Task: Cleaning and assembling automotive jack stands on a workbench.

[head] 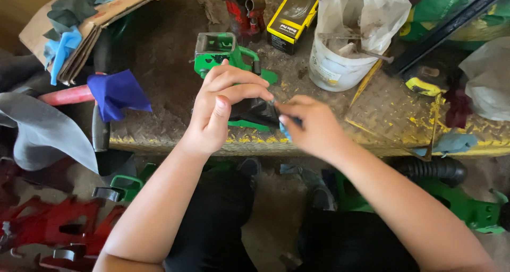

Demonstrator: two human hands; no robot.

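A worn metal workbench (pixel 159 54) with a raised tread pattern and chipped yellow paint along its front edge fills the view, dusty and crowded. At the bench's far left corner sits a stack of flattened cardboard (pixel 85 28) with grey and light blue rags on top. Just in from the left edge, near the front, a dark blue cloth (pixel 116 93) lies over a red handle (pixel 66 96).

Now the middle: a green metal bracket (pixel 226 54) lies on the bench, reaching toward the front edge, with a red jack (pixel 241 12) standing behind it at the back. The left hand (pixel 220 107) comes in over the front edge, fingers curled together, forefinger and thumb pinching a dark, crumpled piece (pixel 255 111) that rests just above the bracket's near end. The right hand (pixel 311 126) meets it from the other side, fingertips pressed together in a pinch on the same dark piece, with a small blue object (pixel 286 131) tucked under the fingers; what that object is cannot be told.

Further right at the back stand a yellow and black box (pixel 292 17) and a white bucket (pixel 340 59) lined with a plastic bag. At the bench's right end, near the front edge, lies a light blue rag (pixel 451 143).
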